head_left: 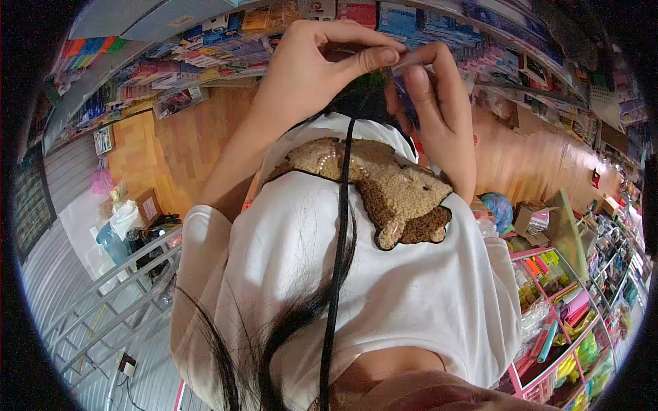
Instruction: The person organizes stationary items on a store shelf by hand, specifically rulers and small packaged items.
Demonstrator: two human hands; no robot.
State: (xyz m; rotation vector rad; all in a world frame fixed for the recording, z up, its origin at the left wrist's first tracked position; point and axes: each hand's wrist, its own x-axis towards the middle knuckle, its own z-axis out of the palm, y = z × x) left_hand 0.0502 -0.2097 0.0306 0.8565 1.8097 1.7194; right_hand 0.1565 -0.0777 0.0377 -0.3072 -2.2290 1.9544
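Thumb and forefinger of your left hand (308,65) pinch together at the left edge of clear plastic film (410,58), just right of them, long axis unclear. Your right hand (445,116) curls at its right side, equally near; its clamp can't be confirmed.

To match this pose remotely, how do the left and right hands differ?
The left hand points its thumb sideways; the right hand points its thumb away from the shirt. The left forearm shows a long bare stretch, the right forearm only a short one. Both hands are bare and raised close together.
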